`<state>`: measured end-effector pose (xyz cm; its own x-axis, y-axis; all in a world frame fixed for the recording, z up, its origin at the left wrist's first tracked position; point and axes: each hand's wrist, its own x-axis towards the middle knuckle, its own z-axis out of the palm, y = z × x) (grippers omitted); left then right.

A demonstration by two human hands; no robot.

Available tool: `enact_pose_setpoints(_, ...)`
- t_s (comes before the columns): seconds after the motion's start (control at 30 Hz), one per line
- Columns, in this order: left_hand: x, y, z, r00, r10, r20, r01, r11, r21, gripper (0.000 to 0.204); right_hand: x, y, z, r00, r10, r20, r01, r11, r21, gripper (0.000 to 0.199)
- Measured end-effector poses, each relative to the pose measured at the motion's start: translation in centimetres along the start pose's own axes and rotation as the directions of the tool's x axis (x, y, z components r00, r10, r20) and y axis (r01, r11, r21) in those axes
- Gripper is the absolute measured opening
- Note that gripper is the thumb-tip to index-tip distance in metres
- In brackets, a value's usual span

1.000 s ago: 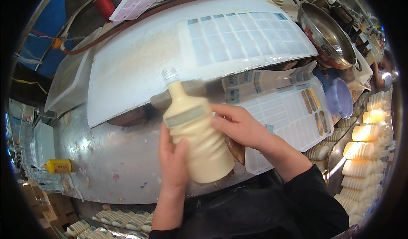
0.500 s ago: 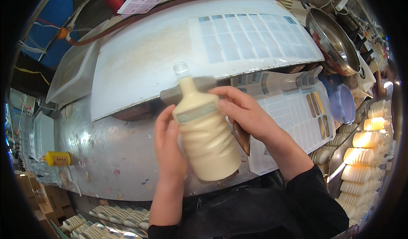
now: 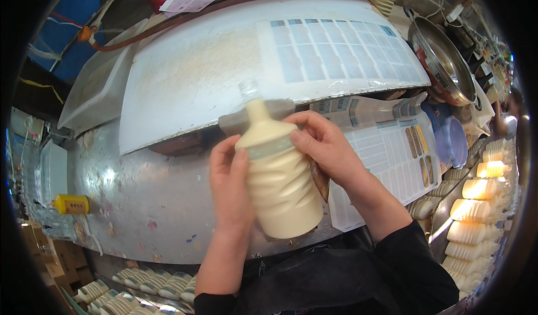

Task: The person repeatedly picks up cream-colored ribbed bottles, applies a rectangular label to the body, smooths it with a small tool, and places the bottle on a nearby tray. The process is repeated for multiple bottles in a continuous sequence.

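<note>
I have the ribbed clear plastic bottle full of cream-coloured liquid [image 3: 277, 177] up in front of me over the bare metal worktop [image 3: 140, 186], uncapped neck pointing away toward the big white curved board [image 3: 202, 63]. My left hand [image 3: 231, 189] lies flat along its left flank, fingers straight and only loosely curled, propping rather than clamping. My right hand [image 3: 325, 147] is wrapped round the shoulder, fingertips pressed on the smooth band just under the neck. Compared with a second ago the bottle sits further to my right and closer in, and my right fingers have crept from the side of the body up onto that band (so I judge I am smoothing or seating something there, though I cannot make out a label under them). Sheets of small blue stickers [image 3: 342, 46] rest on the board, printed white sheets [image 3: 392, 158] lie just right of my wrist, and rows of filled cream bottles [image 3: 476, 203] stand at the right edge.
</note>
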<state>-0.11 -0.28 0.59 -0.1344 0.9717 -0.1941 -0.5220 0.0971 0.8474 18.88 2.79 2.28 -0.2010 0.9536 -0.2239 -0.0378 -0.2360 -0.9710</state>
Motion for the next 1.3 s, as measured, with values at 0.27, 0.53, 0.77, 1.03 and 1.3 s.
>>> enact_pose_setpoints(0.27, 0.1, 0.5, -0.4, 0.999, -0.048, 0.014, 0.048, 0.998, -0.040, 0.037, -0.6, -1.3, -0.5, 0.999, 0.015, 0.047, -0.018, 0.998, 0.059, 0.036)
enact_pose_setpoints(0.53, 0.1, 0.2, -0.1, 0.997, -0.079, 0.010, 0.079, 0.996, -0.039, 0.028, -0.2, -0.2, 0.1, 1.000, -0.015, -0.016, 0.016, 0.998, 0.054, 0.031)
enact_pose_setpoints(0.77, 0.1, -0.2, 0.0, 0.999, -0.033, -0.008, 0.033, 0.999, 0.003, 0.028, -0.4, -0.6, 0.3, 1.000, 0.002, -0.024, 0.000, 0.999, 0.054, 0.030)
enact_pose_setpoints(1.03, 0.1, 0.1, -0.2, 0.999, -0.051, -0.003, 0.051, 0.996, -0.071, 0.030, -0.3, -1.8, -0.7, 0.998, 0.021, 0.059, -0.026, 0.996, 0.089, 0.037)
enact_pose_setpoints(1.3, 0.5, 0.0, 0.0, 0.998, -0.065, 0.011, 0.066, 0.996, -0.060, 0.028, 0.2, -0.5, -0.7, 0.997, -0.076, 0.026, 0.077, 0.996, -0.051, 0.032)
